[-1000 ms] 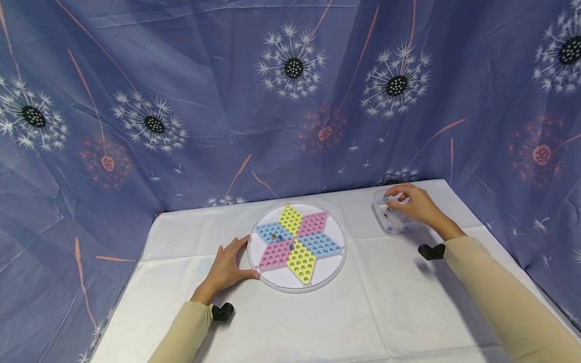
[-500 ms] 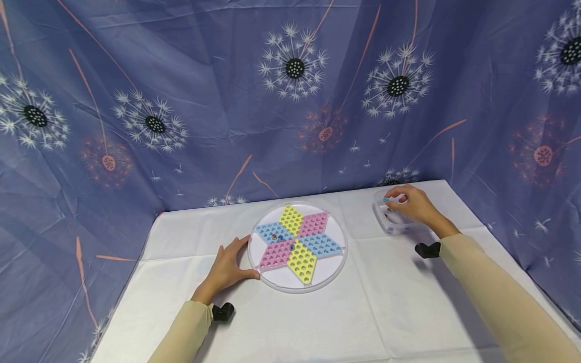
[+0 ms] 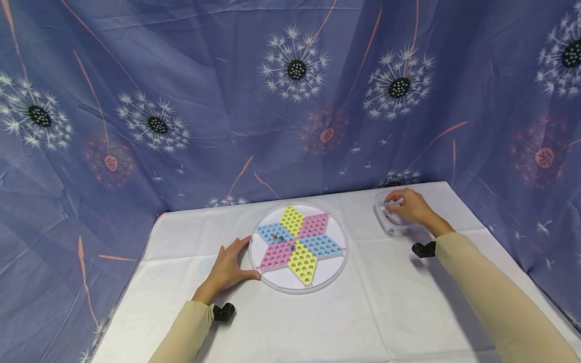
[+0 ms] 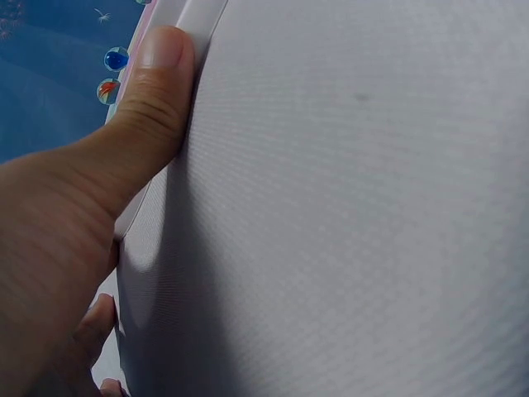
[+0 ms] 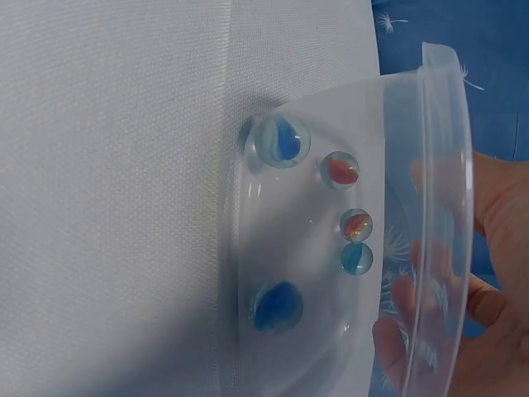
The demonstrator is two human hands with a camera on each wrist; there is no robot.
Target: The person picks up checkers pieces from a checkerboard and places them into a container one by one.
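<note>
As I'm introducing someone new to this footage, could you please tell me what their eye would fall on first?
Probably the round white board with its pink, yellow and blue star, near the middle of the table, the left hand at its edge. Next, the dandelion-patterned backdrop behind the table. Then the clear container of marbles, near the far right corner, with the right hand over it.

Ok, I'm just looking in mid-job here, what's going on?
A person's left hand rests against the edge of a round game board. Three small marbles sit on it: two on a blue section, one near the centre. Meanwhile, the right hand is at a clear plastic tub, where five loose marbles show in the right wrist view. I can't tell whether that hand has picked one up.
</note>
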